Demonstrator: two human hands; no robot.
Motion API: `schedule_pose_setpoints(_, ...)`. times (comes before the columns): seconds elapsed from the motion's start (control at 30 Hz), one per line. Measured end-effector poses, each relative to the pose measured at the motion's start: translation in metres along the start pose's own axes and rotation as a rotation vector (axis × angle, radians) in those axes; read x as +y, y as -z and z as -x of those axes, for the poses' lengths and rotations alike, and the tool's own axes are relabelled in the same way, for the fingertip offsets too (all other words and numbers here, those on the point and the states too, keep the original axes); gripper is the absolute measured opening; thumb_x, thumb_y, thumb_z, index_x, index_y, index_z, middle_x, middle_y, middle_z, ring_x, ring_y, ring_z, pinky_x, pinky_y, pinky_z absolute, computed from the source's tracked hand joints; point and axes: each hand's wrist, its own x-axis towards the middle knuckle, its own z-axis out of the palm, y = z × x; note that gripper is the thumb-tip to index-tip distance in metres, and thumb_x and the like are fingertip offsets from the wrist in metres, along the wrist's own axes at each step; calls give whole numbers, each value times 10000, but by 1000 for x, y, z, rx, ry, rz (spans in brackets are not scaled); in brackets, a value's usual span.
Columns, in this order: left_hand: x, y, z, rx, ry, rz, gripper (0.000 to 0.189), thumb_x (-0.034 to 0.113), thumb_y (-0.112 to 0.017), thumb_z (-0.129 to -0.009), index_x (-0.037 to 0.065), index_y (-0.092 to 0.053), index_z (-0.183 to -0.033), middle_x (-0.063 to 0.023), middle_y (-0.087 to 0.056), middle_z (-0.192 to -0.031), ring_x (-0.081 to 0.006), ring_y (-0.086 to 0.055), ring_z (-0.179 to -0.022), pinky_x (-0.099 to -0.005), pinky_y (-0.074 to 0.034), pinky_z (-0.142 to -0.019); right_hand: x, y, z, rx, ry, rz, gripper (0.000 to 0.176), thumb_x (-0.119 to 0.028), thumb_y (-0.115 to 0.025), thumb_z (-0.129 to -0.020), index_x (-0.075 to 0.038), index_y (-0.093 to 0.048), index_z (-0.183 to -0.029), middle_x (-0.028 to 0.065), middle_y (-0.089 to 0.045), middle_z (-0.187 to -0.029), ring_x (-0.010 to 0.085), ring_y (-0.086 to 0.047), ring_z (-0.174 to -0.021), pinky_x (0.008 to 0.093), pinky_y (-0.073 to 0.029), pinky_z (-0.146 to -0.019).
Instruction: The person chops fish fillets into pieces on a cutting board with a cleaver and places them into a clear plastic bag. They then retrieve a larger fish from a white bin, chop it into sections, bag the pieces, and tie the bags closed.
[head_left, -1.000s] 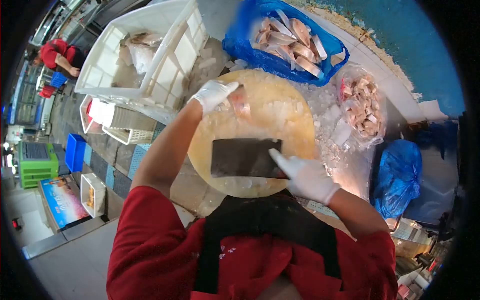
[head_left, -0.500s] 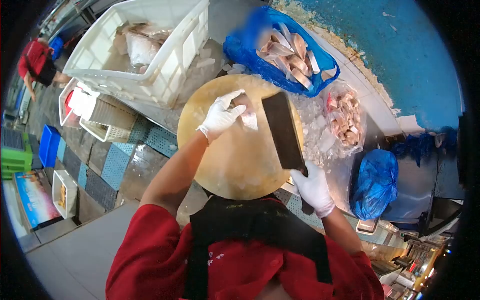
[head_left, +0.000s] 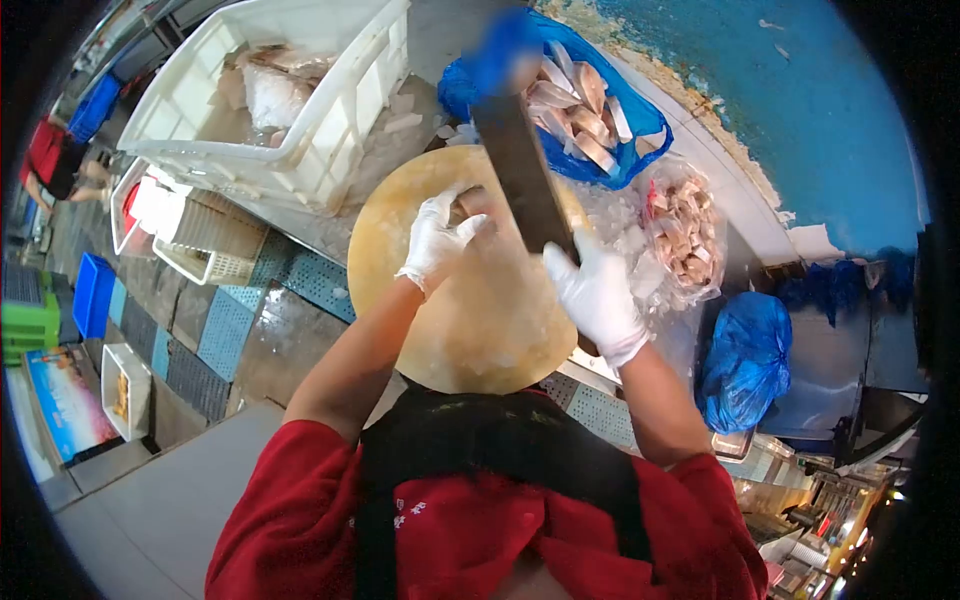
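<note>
My gloved left hand grips a small piece of fish on the upper part of a round chopping block. In my gloved right hand is the handle of a cleaver. Its broad dark blade stands above the block's right part, just right of the fish, and points toward the far side. The fingers round the handle are partly hidden by the back of the hand. Beyond the block lies an open blue plastic bag with several cut fish pieces in it.
Ice and a clear bag of fish chunks lie right of the block. A tied blue bag is farther right. At upper left stands a white crate holding fish. Another person is at far left.
The cleaver has risen and swung left toward the far side with my right hand. The white fish piece seen below my left fingers has gone from view; that hand stays by the block's upper part.
</note>
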Motion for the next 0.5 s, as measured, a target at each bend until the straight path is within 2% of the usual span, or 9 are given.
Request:
schedule_pose_setpoints(0.07,-2,2,3,2,-6,-6,631,275,-814,-810,29,-575,-1339,-197,-632,-1179,-320,-634,-1056,-373,-502,-945,-35,26,-30,142,111,55,276,-235,-672,-935,26,-588,-899,196,-599,-663,322,-600,-563,399,-471,-546)
schedule_pose_setpoints(0.17,1,6,8,12,54,-5,641,293,-829,-795,26,-583,-1324,-183,-638,-1157,-303,-637,-1049,-377,-512,-925,-66,48,-52,281,6,-166,271,-236,-645,-978,18,-585,-906,85,-598,-664,140,-561,-566,326,-458,-527)
schedule_pose_setpoints(0.27,0,3,15,99,105,105,632,299,-838,-785,35,-597,-1306,-165,-643,-1130,-282,-640,-1028,-373,-520,-897,-65,30,-43,329,8,-81,232,-193,-632,-963,18,-587,-877,120,-635,-691,197,-607,-585,358,-493,-563)
schedule_pose_setpoints(0.3,-2,1,13,112,108,98,633,289,-850,-773,33,-600,-1295,-161,-643,-1131,-272,-639,-1035,-370,-519,-899,-47,11,-28,225,27,98,227,-179,-620,-937,30,-585,-855,231,-662,-739,362,-663,-642,446,-511,-605)
schedule_pose_setpoints(0.33,-4,0,10,126,108,90,634,280,-862,-762,31,-603,-1284,-157,-644,-1132,-262,-638,-1042,-366,-517,-901,-27,-12,-19,-98,-158,215,234,-194,-596,-925,32,-585,-866,315,-643,-797,467,-652,-736,513,-513,-666)
schedule_pose_setpoints(0.37,-1,-1,13,125,106,92,634,280,-862,-762,31,-603,-1284,-157,-644,-1132,-262,-638,-1042,-366,-517,-901,10,-43,-4,-293,-107,305,259,-239,-561,-929,15,-600,-898,279,-637,-725,454,-653,-693,514,-529,-673)
schedule_pose_setpoints(0.43,8,-5,11,116,86,-9,622,247,-882,-734,19,-609,-1244,-161,-649,-1135,-264,-640,-1053,-368,-510,-915,13,-46,5,-281,-268,193,272,-244,-542,-934,21,-590,-899,277,-641,-735,471,-649,-743,531,-521,-720)
schedule_pose_setpoints(0.5,9,-9,11,136,74,-47,624,234,-888,-724,14,-605,-1234,-165,-640,-1150,-273,-631,-1071,-369,-501,-931,19,-43,6,-269,-276,182,276,-250,-542,-933,21,-587,-904,278,-646,-757,469,-650,-753,531,-521,-723)
